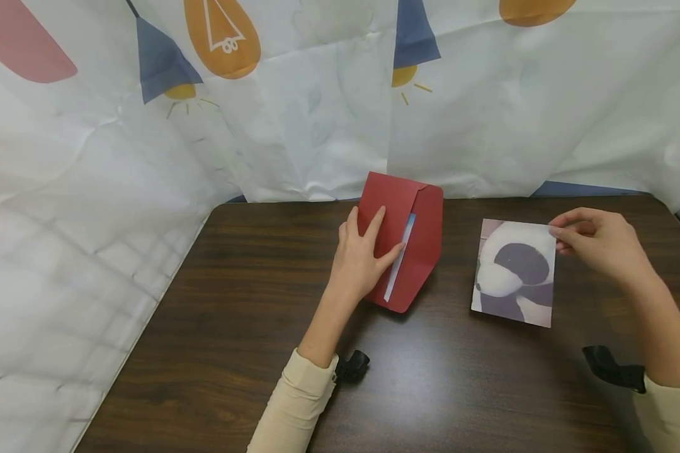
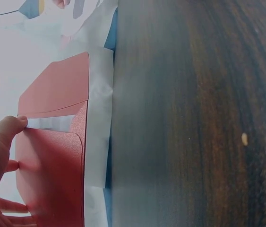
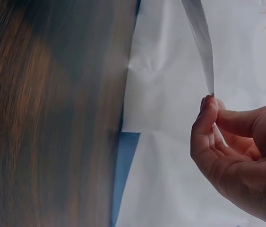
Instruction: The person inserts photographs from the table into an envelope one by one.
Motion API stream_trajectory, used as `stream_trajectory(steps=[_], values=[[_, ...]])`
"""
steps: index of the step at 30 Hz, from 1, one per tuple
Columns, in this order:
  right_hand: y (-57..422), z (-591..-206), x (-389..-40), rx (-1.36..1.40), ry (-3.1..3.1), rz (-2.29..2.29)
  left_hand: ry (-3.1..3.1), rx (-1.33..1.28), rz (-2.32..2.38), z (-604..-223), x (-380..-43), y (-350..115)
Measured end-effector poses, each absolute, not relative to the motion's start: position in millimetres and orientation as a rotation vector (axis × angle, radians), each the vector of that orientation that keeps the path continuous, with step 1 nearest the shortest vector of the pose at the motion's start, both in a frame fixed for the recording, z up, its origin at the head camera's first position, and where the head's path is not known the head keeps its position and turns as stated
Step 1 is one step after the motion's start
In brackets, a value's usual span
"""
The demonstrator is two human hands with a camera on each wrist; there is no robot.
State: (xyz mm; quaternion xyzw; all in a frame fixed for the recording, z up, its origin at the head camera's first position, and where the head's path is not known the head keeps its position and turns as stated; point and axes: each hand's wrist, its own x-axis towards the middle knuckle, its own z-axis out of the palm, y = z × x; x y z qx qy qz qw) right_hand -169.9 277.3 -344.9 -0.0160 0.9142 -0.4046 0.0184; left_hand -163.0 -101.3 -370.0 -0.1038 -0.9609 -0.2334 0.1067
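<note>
A red envelope [image 1: 391, 196] lies at the back middle of the table, its pointed flap folded out to the right. A strip of white-blue paper [image 1: 401, 255] shows in its slit. My left hand [image 1: 356, 258] rests on the envelope with spread fingers, its thumb at the slit's edge; the left wrist view shows the thumb [image 2: 12, 124] beside that pale strip. On the right, my right hand [image 1: 603, 242] pinches the upper right corner of a card [image 1: 515, 270] with a panda-like picture. The right wrist view catches the card [image 3: 201, 42] nearly edge-on between thumb and fingers.
A dark wood-grain table [image 1: 232, 314] carries everything. White sheeting [image 1: 317, 113] printed with lamps and bulbs hangs along its back and left side. In the left wrist view a small pale speck [image 2: 244, 139] shows on the wood.
</note>
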Motion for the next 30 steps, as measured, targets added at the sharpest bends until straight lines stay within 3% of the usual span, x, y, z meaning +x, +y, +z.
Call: stream_trajectory(steps=[30], values=[[255,-335,-168,-0.124,2.824,-1.352,-2.798,-0.322,-0.687,-370,-163,-103]])
